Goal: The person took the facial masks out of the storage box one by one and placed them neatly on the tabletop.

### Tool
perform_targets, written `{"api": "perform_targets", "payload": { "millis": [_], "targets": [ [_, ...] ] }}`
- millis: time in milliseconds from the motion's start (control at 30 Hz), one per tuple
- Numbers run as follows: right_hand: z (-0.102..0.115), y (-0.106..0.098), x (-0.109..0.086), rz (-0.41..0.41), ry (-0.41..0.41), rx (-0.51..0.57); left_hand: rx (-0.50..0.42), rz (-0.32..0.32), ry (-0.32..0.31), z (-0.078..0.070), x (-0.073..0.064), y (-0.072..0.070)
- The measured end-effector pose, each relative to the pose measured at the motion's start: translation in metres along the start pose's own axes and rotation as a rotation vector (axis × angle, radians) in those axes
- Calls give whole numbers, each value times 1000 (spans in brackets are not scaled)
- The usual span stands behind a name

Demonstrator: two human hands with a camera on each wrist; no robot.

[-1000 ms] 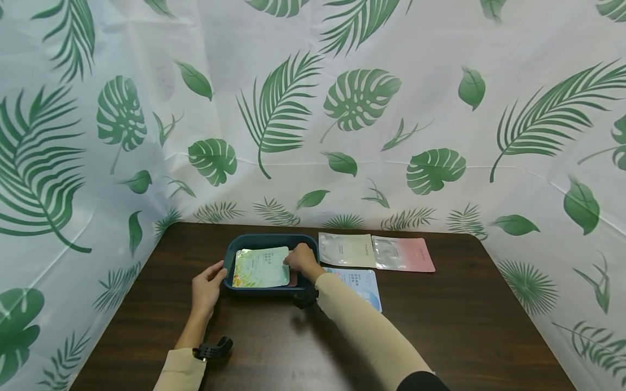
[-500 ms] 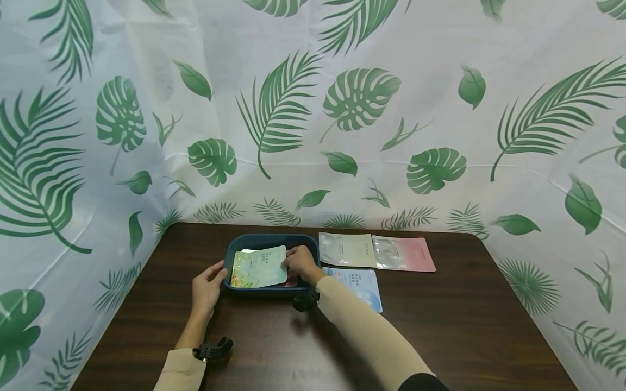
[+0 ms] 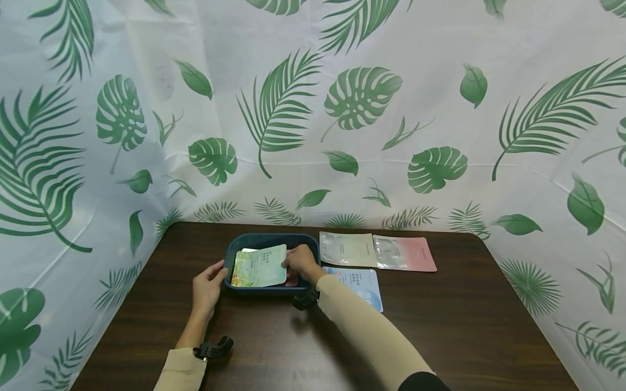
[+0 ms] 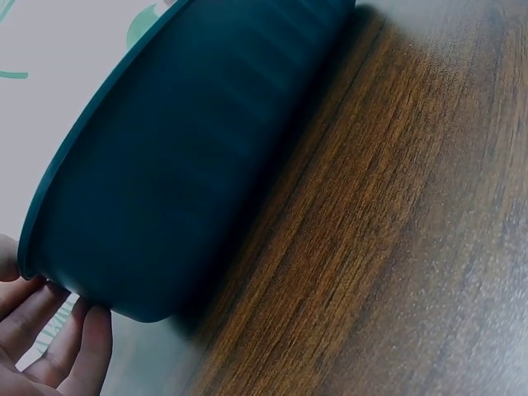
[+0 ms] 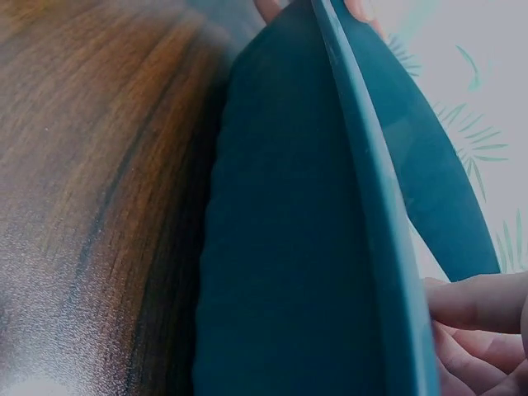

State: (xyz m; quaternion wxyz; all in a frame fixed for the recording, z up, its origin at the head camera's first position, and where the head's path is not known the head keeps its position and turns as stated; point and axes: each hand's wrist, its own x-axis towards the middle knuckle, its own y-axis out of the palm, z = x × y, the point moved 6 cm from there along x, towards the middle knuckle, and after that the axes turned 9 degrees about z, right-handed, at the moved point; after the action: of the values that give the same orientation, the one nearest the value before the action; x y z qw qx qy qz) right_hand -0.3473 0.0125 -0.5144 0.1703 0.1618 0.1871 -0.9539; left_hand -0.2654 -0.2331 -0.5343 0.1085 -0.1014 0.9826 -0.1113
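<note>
Packet [image 3: 259, 267] lies left of the right hand [image 3: 301, 262], right edge pinched; pale green, yellow-printed at left. Left hand [image 3: 207, 288] grips tray [image 3: 264, 291].

head: high, facing forward-down | wrist views: low, close, apparently tilted | shared: tray [image 3: 264, 291]

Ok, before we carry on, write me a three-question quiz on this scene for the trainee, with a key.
1. True or false: the left hand grips the left end of the blue tray.
2. Multiple choice: the right hand holds a packet by its edge. Its main colour is: A) black; B) pale green; C) purple.
3. Count: how many packets lie outside the tray, on the table?

Key: 1 true; 2 B; 3 three: the cream packet, the pink packet and the light blue packet.
</note>
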Motion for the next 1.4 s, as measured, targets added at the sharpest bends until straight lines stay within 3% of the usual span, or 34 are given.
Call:
{"api": "perform_targets", "payload": {
  "millis": [133, 500, 867, 1400],
  "targets": [
    [-1, -1, 0, -17, 1, 6, -2, 2, -3, 0, 0, 0],
    [2, -10, -1, 32, 14, 138, 11, -9, -5, 0, 0, 0],
    [6, -22, 1, 51, 13, 167, 10, -5, -15, -4, -1, -1],
    [21, -49, -17, 22, -31, 199, 28, -20, 27, -1, -1, 0]
  ]
}}
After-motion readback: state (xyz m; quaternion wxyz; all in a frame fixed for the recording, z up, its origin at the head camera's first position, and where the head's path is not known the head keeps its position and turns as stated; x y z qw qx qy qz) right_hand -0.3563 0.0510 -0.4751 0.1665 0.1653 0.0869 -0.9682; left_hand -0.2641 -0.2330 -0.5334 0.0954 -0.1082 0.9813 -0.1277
